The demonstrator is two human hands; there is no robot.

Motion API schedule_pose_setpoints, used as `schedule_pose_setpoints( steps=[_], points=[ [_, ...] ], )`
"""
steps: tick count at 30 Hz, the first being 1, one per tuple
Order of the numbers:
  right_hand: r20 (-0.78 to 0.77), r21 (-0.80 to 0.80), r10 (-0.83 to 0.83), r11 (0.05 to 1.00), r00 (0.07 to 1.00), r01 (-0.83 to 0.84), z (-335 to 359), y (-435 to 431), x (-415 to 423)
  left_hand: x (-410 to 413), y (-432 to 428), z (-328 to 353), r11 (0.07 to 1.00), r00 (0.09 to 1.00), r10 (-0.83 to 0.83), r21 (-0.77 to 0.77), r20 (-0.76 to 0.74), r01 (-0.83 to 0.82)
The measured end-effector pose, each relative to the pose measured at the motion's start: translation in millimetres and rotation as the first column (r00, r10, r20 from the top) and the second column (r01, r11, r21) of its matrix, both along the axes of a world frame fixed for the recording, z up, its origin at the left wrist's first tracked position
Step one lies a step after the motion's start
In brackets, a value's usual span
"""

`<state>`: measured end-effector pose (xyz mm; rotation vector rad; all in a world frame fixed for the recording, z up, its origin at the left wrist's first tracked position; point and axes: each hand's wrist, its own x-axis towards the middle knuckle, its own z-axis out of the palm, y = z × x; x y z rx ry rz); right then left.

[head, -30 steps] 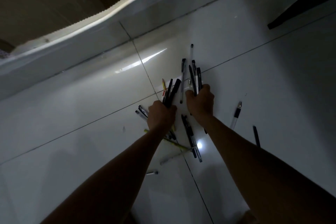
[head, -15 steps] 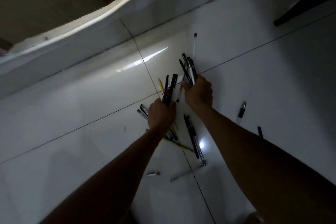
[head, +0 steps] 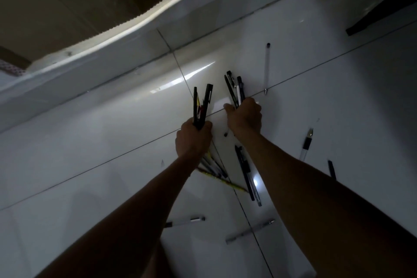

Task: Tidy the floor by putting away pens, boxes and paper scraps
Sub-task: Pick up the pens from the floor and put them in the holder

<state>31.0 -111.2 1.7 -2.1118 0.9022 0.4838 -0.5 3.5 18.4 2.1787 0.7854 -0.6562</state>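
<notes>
My left hand (head: 193,140) is shut on a bundle of dark pens (head: 201,106) that stick up past my fist, with their tails fanning out below it. My right hand (head: 244,116) is shut on a second bunch of pens (head: 235,89), black and white ones. Both fists hover close together over the white tiled floor (head: 112,153). Loose pens lie around: a clear one (head: 267,67) beyond my right hand, two dark ones (head: 247,175) between my forearms, a yellow one (head: 222,181), and a black-grip pen (head: 306,143) to the right.
More pens lie near me: one (head: 185,221) under my left forearm, a clear one (head: 249,232) at centre, a short black one (head: 331,169) by my right arm. A white baseboard (head: 90,61) runs along the far side. A dark furniture leg (head: 383,9) stands top right.
Both hands have lifted slightly with their bundles. My right hand has drawn its pens together and pulled away from the clear pen, which now lies apart on the floor.
</notes>
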Motion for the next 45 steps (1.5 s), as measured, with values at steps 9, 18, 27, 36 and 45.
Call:
schedule_pose_setpoints(
  steps=[9,18,27,36,45],
  points=[
    [0.037,0.181,0.049,0.982,0.998,-0.055,-0.1,-5.5,-18.2,5.4,-2.0,5.1,0.987,0.992,0.109,-0.108,-0.058,-0.115],
    [-0.067,0.353,0.096,0.933,0.993,-0.067,14.4,-9.6,-26.2,12.6,-12.4,25.7,0.918,0.96,0.207,-0.302,-0.19,-0.258],
    [-0.128,0.574,-0.106,0.803,0.986,0.161,70.4,-17.2,-33.7,4.4,-16.1,73.3,0.874,0.963,0.172,-0.419,-0.207,-0.246],
    [-0.123,0.651,-0.165,0.731,0.979,0.205,180.9,-40.6,-47.9,-11.2,-31.0,160.0,0.86,0.976,0.106,-0.475,-0.188,-0.185],
    [-0.052,0.609,-0.227,0.765,0.973,0.211,283.9,-47.1,-58.4,-11.4,-53.5,273.6,0.844,0.999,0.009,-0.535,-0.045,-0.031]
  ],
)
